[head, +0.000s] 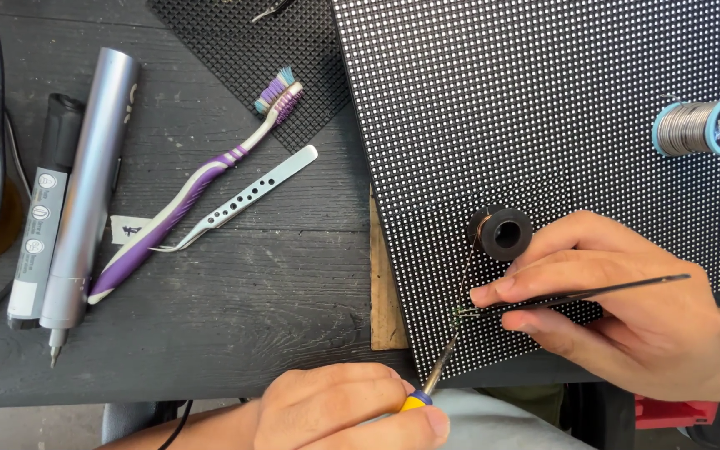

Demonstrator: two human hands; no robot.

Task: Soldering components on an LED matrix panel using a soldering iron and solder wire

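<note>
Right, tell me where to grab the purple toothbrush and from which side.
Grip the purple toothbrush at mid-handle, coming from above with fingers across it. It lies flat and slanted on the dark table, bristles at the upper right. The silver tweezers crowd its right side and the grey electric screwdriver its lower left, so a top-down pinch probably fits best.

Bright, even daylight falls on the dark bench (235, 283), with only soft, short shadows under the toothbrush (202, 179). A pale sheen runs along the silver tube (93, 175) left of it. The dotted panel (543, 125) right of the toothbrush stays sharp, its grid crisp. Focus holds to the edges, with no blur.
</note>
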